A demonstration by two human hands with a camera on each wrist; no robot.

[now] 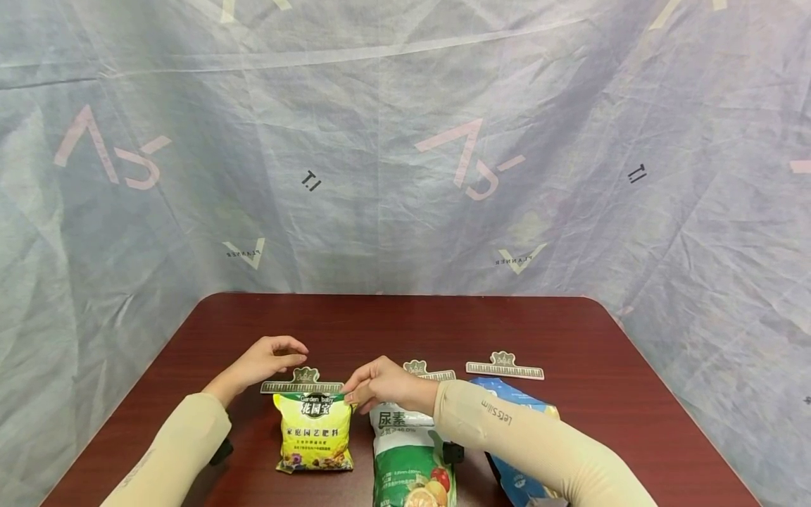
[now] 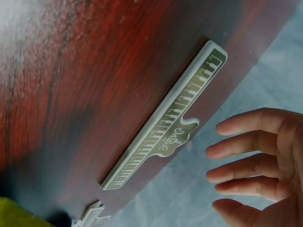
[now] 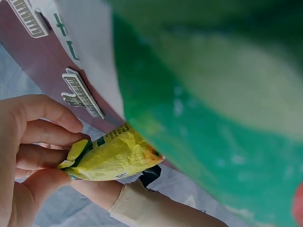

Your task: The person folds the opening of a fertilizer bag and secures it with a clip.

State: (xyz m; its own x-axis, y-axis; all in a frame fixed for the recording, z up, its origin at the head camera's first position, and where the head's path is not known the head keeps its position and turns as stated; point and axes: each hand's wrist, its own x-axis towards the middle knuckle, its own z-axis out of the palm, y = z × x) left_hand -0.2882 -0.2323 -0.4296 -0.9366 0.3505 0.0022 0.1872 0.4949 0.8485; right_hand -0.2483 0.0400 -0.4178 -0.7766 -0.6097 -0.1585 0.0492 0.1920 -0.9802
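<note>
In the head view, the yellow fertilizer bag (image 1: 315, 436) on the red-brown table (image 1: 494, 320) reads "Garden baby", "花园宝" and "家庭园艺肥料". At its 2 o'clock the right hand (image 1: 383, 382) pinches the top corner, its forearm coming in from 4 o'clock in a sleeve (image 1: 551, 451) printed "LetsSlim" upside down. At 11 o'clock the left hand (image 1: 269, 358) hovers empty, fingers relaxed and slightly bent, near a piano-key clip (image 1: 288, 386) lying just beyond the bag. Toward 4 o'clock is a green-and-white urea bag (image 1: 405, 461) marked "尿素".

In the left wrist view, the left hand's fingers are spread loosely, apart from the clip at their 10 o'clock; its curly lettering is hard to read.

In the right wrist view, thumb and fingers squeeze the yellow bag's gathered green-edged corner; the urea bag looms at 2 o'clock.
</note>
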